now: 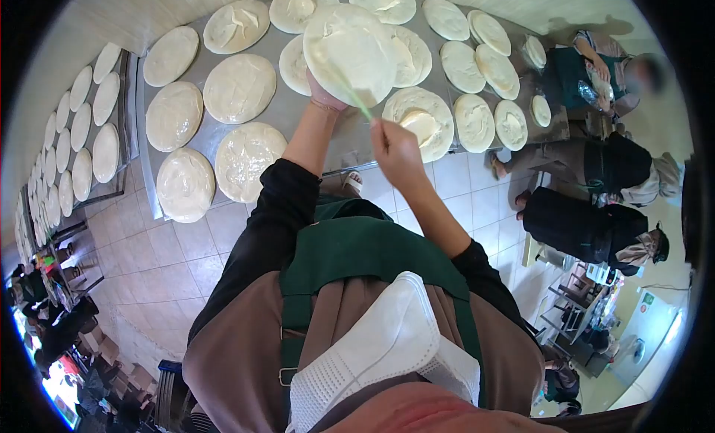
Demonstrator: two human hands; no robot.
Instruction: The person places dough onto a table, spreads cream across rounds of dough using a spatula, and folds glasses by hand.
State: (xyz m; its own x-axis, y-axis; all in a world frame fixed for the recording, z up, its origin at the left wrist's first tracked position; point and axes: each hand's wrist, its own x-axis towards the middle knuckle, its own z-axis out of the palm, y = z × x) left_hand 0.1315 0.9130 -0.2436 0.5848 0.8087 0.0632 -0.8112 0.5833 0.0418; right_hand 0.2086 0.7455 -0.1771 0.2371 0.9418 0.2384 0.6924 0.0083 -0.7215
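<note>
My left hand point(326, 92) supports a large pale round disc point(354, 42) from below, lifted above the metal table; its fingers are mostly hidden under it. The disc's top looks smooth and creamy. My right hand point(396, 148) is closed around a slim light green spatula point(359, 101), which reaches up over the disc's lower part and is smeared by motion. Just beyond the right hand lies another disc point(398, 105) with a thick dollop of cream point(419, 126) on it. Glossy coated discs, such as this one point(240, 90), lie left of my hands.
Several smaller discs point(474, 122) cover the right part of the metal table point(302, 146). More rounds stand on another table point(106, 150) at far left. Along the right side are a person in a green apron point(570, 75) and other people in dark clothes point(573, 217). The floor is tiled point(164, 261).
</note>
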